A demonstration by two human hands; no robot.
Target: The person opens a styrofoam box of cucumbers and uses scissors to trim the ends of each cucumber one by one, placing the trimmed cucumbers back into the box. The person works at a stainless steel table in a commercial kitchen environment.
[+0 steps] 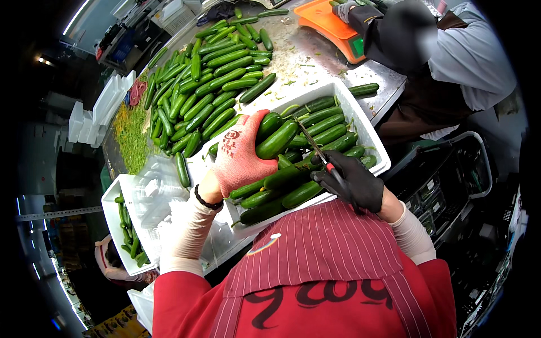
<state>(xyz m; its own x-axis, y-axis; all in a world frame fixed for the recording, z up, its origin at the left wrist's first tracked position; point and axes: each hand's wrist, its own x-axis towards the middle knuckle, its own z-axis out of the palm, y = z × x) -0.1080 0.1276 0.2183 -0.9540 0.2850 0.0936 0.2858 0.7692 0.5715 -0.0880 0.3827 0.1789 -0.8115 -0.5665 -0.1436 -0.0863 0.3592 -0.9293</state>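
Observation:
My left hand (243, 154), in a pink work glove that bears writing, grips a pair of green cucumbers (277, 139) above a white foam box (382, 158). In my black-gloved right hand (353, 179) are long-bladed scissors (312, 141) with a red patch near the pivot. Their blades point up and away, the tips close to a thin stem (289, 110) by the held cucumbers. I cannot tell how far apart the blades are. Rows of cucumbers (327, 124) fill the foam box, several with stems attached. My left hand hides part of its left side.
A large heap of cucumbers (211, 80) covers the metal table (291, 31). Cut stems (131, 135) lie piled left. Clear plastic trays (158, 190) sit beside another foam box (148, 249). A co-worker (448, 55) reaches over an orange scale (323, 19). Black crates (439, 181) stand at right.

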